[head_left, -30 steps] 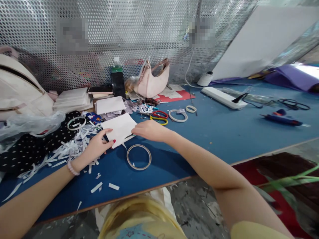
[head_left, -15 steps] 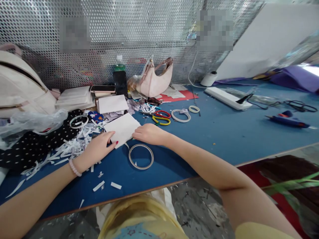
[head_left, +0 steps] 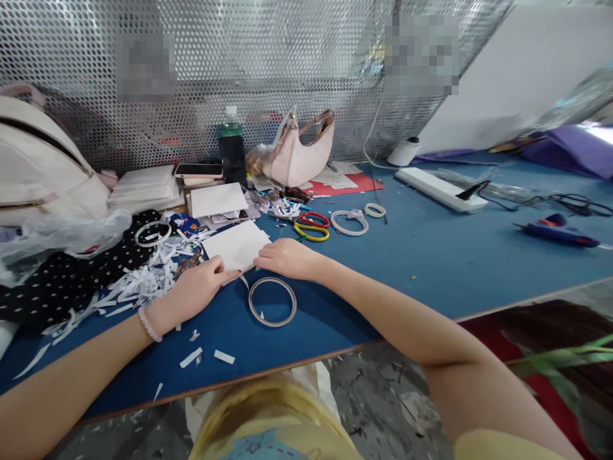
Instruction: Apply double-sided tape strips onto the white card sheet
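A flat stack of white paper (head_left: pixel 234 244) lies on the blue table between my hands. My left hand (head_left: pixel 197 287) is closed at the paper's near left edge, its thumb lying along that edge. At the right edge my right hand (head_left: pixel 288 258) has its fingers curled together on the paper; its fingertips are partly hidden. A thin roll of tape (head_left: pixel 294 305) lies flat just below my right hand. From the roll a short pale strip runs up to the paper's near edge.
Shredded paper strips (head_left: pixel 138 284) lie on the left beside a black dotted cloth (head_left: pixel 67 281). Scissors (head_left: pixel 313 233), more tape rolls (head_left: pixel 349 231) and a pink handbag (head_left: pixel 306 156) are behind. A power strip (head_left: pixel 431 185) and a blue glue gun (head_left: pixel 558 234) sit at the right.
My left hand has shifted right along the paper's near edge, and its fingers have drawn closer together. My right hand stays almost in place.
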Motion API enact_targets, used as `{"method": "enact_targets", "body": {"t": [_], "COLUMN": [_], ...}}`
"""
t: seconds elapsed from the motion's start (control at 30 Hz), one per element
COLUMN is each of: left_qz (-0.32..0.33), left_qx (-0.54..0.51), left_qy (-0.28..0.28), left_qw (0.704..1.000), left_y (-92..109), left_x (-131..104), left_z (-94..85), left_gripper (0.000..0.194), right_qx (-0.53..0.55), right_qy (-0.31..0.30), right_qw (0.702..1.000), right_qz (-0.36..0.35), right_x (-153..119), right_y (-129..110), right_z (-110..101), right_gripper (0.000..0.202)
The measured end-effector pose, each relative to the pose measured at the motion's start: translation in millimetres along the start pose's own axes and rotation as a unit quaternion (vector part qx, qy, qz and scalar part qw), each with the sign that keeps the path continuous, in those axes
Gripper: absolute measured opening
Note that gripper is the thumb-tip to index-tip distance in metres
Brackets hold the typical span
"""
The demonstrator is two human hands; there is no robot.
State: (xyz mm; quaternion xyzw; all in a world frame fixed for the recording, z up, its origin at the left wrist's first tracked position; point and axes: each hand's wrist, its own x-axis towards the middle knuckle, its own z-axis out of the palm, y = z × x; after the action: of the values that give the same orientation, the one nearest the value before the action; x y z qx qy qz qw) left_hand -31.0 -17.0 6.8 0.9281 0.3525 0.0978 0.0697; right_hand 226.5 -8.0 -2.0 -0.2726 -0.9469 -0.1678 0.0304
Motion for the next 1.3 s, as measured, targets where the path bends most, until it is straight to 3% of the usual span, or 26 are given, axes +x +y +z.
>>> {"method": "enact_targets", "body": {"t": [0.37, 0.8, 1.03, 1.1, 1.17, 1.23, 1.3], "left_qz": [-0.06, 0.001, 0.038, 0.054, 0.059, 0.056, 0.057], "left_qx": [-0.055, 0.021, 0.088, 0.12, 0.139, 0.148, 0.153], "left_qy": [-0.016, -0.038, -0.049, -0.047, -0.044, -0.028, -0.001], "left_qw": [0.997, 0.999, 0.994, 0.99, 0.988, 0.987, 0.987], "left_y": [1, 8, 6, 2, -3, -6, -9], "left_x": [2, 3, 1, -1, -3, -5, -7], "left_z": [1.4, -5.4, -8.6, -5.8, -2.3, 1.3, 4.2], "left_gripper": [0.049, 0.046, 0.044, 0.041, 0.039, 0.037, 0.036], "right_qx": [-0.019, -0.003, 0.039, 0.066, 0.081, 0.075, 0.058], "right_qy": [-0.029, -0.059, -0.007, 0.019, 0.039, 0.041, 0.036], "right_qw": [0.999, 0.998, 0.999, 0.997, 0.984, 0.953, 0.926], "right_qz": [0.001, 0.004, 0.01, 0.043, 0.153, 0.289, 0.37], "right_x": [2, 5, -2, -6, -12, -19, -26], "right_y": [-3, -3, 7, 17, 31, 45, 57], "right_z": [-6, -20, -6, 0, 3, 6, 9], "right_gripper": [0.018, 0.021, 0.024, 0.028, 0.03, 0.03, 0.031]}}
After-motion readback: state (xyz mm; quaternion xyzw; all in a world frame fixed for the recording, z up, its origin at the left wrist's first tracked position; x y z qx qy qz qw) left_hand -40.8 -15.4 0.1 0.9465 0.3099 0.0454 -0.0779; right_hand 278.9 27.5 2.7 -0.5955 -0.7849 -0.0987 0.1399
